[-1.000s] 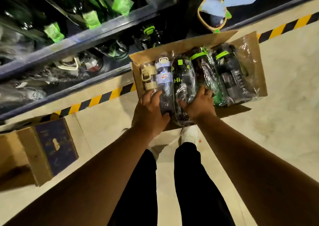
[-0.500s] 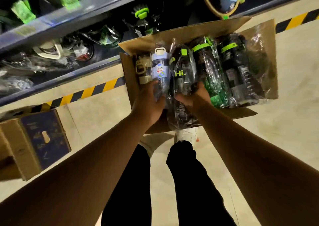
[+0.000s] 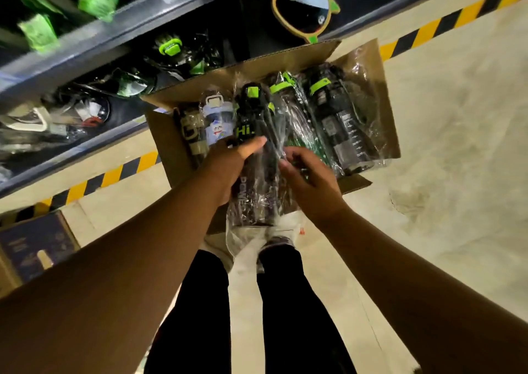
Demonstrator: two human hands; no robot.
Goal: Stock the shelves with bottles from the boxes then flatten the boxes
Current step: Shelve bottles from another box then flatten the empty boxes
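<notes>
Clear plastic wraps the black bottle (image 3: 258,179), and that slick film is what we must mind in this step, which we judge to be lifting one bottle out of the box (image 3: 168,147) for the shelf (image 3: 85,152). The bottle is tilted up out of the row. Its green-capped top points toward the shelf, and its base and loose wrapper tail hang past the box's near edge, above our shoes.

Our left hand (image 3: 228,167) grips it around the middle, thumb laid across the front just under the "Hi." print. Our right hand (image 3: 308,179) sits at the bottle's right side with its fingers half curled against the film; we cannot tell whether they have hold of it.

To do this well we should squeeze the body rather than the wrapper, since film alone may slide. The right hand is best placed under the base to share the weight. We should raise the bottle clear of the blue-lidded bottle (image 3: 215,119) and the green bottle (image 3: 297,122) beside it before swinging left, so their wrappers do not drag along. The shelf looks crowded, so we should pick a gap first.
</notes>
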